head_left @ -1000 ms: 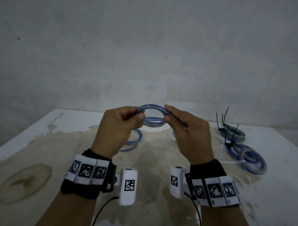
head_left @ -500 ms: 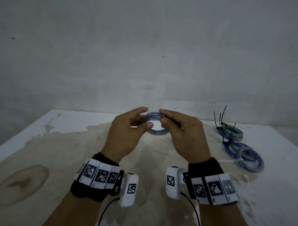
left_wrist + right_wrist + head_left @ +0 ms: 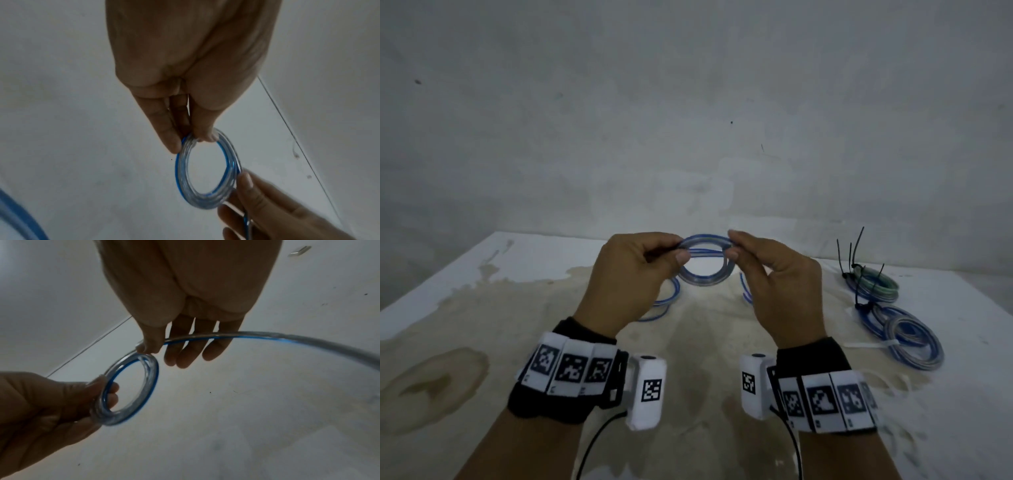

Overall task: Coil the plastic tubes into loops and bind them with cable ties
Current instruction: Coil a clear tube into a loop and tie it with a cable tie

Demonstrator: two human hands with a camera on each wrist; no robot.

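A clear tube with a blue stripe is wound into a small coil [image 3: 702,279] [image 3: 185,177] [image 3: 149,382], held above the table [image 3: 482,301] between both hands. My left hand [image 3: 654,255] [image 3: 190,138] pinches the coil's left side between thumb and fingers. My right hand [image 3: 734,245] [image 3: 148,347] pinches the tube at the coil's right side with thumb and forefinger. The loose rest of the tube [image 3: 267,337] trails from the right hand and loops down onto the table [image 3: 664,305].
Two bound coils lie at the right: a greenish one [image 3: 876,286] with black cable ties [image 3: 854,250] sticking up, and a blue-grey one [image 3: 907,339] with a white tie [image 3: 869,345]. The tabletop is stained brown. A bare wall [image 3: 688,120] stands behind.
Both hands rose a little with the coil, and the loop between them is wider than half a second ago. Loose tube loops show again on the table behind the hands.
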